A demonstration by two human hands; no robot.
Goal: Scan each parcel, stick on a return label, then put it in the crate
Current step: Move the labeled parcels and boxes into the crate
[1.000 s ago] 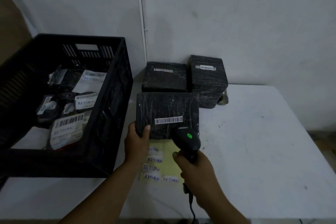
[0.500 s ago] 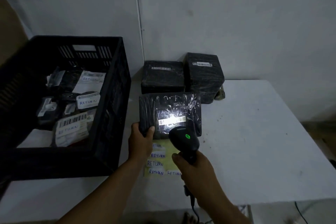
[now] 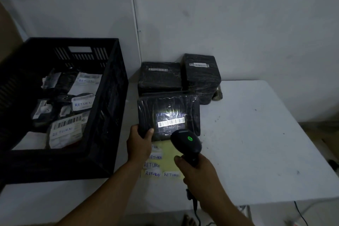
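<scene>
On the left of the white bench [image 3: 256,134] sits a black crate [image 3: 102,108] with labelled parcels inside. The left hand [image 3: 139,141] holds the near corner of a black wrapped parcel [image 3: 168,110], thumb on top, above a yellow sheet of RETURN labels [image 3: 165,169]. The right hand [image 3: 196,172] has its fingers wrapped round a barcode scanner [image 3: 185,141] shining on the parcel's barcode [image 3: 171,122].

Glossy plastic-wrapped parcel [image 3: 168,113], matt table [image 3: 256,143]

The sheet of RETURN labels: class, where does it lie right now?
In the head view the sheet of RETURN labels lies on the white table, just right of the black crate, between the left hand and right hand.
</scene>
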